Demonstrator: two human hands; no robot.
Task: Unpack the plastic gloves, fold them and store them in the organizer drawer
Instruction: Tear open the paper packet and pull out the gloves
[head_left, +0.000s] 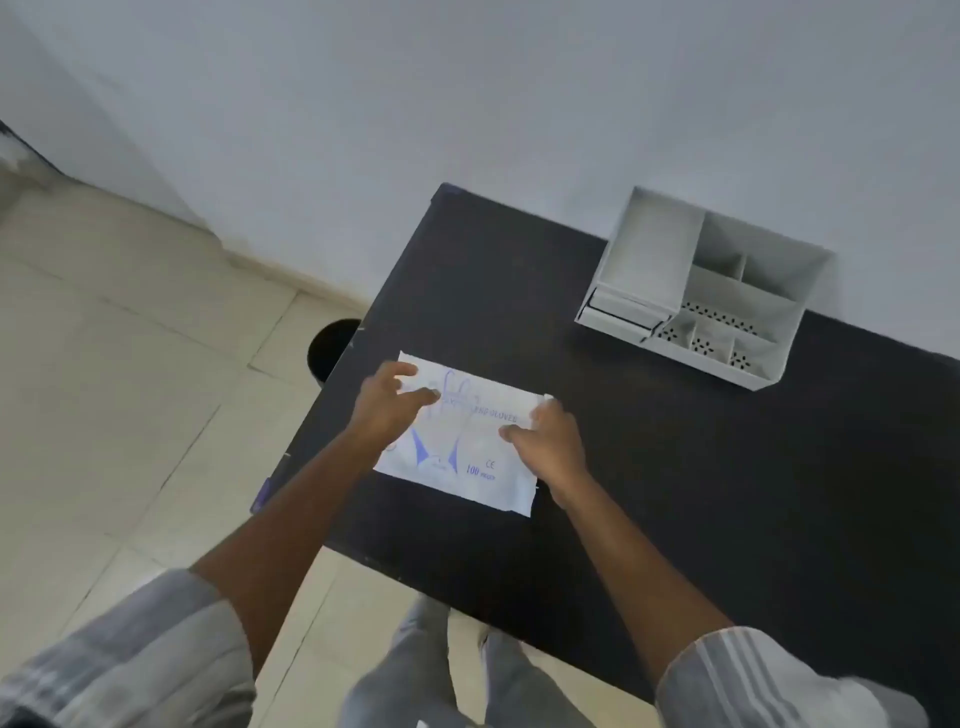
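A flat white packet of plastic gloves (467, 452) with blue print lies on the dark table (675, 467) near its left edge. My left hand (387, 408) rests on the packet's upper left part, fingers spread and curled over it. Over the packet's right edge, near the top corner, sits my right hand (548, 444), its fingers pinching there. The white organizer (701, 291) stands at the back right of the table against the wall, with open compartments and a small drawer (621, 309) at its left front, which looks closed.
A pale wall runs behind the table. A tiled floor lies to the left, with a dark round bin (330, 348) just beside the table's left edge. My legs show below the table's near edge.
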